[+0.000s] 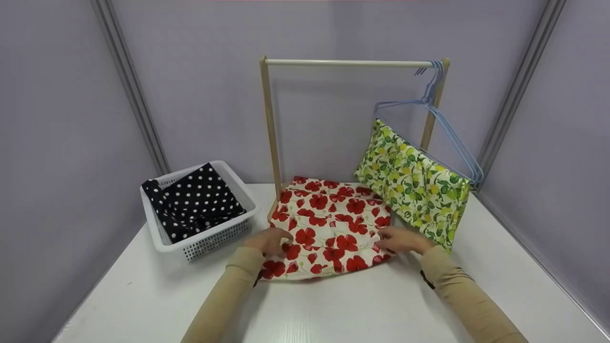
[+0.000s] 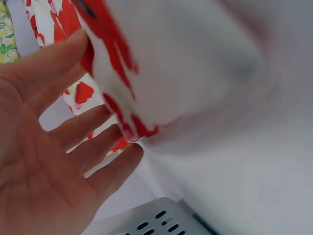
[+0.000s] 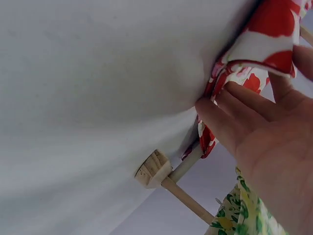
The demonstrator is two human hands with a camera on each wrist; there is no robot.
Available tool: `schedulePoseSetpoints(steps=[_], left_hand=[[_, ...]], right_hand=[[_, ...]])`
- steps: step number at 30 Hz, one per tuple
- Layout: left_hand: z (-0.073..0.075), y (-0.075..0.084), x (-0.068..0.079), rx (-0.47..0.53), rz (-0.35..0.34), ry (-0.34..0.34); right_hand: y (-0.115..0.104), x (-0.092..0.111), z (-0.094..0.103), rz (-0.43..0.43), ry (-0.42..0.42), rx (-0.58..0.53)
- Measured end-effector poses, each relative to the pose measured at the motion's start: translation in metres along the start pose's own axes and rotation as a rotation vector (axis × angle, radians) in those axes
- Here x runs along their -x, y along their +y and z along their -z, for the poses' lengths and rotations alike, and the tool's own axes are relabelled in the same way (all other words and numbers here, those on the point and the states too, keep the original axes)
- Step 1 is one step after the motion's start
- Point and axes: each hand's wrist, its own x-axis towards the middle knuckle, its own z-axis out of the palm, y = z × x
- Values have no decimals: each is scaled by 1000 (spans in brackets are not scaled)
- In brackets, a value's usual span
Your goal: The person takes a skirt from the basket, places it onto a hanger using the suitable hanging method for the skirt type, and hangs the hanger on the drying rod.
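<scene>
A white cloth with red flowers [image 1: 329, 221] lies spread on the table between my two hands. My left hand [image 1: 270, 241] pinches its left side, and in the left wrist view the thumb [image 2: 54, 56] lies against the fabric edge with the other fingers alongside. At the opposite side my right hand [image 1: 402, 239] pinches the cloth edge; in the right wrist view a fold of flowered cloth [image 3: 261, 46] sits between thumb and fingers. Behind the right hand, a lemon-print cloth [image 1: 414, 183] hangs slanted on a blue hanger [image 1: 455, 136].
A wooden rack [image 1: 270, 128] with a white rail [image 1: 348, 63] stands at the back, several blue hangers at its right end. To the left, a white basket [image 1: 219, 236] holds a black polka-dot cloth [image 1: 200, 200]. Panel walls enclose the white table [image 1: 343, 309].
</scene>
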Motion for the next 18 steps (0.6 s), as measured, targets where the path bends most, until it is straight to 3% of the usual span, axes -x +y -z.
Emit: schedulePoseSetpoints(steps=[4,7,11,18], left_hand=[[-1,6,7,18,53,0],[-4,12,7,0,40,11],[-8,22,4,-59,-43,2],[-16,47,0,-62,-153,-62]], right_hand=[[0,7,2,-6,-22,-59],[-1,11,4,60,-40,-73],[-6,14,4,141,-71,-69],[-11,19,4,175,-100,-18]])
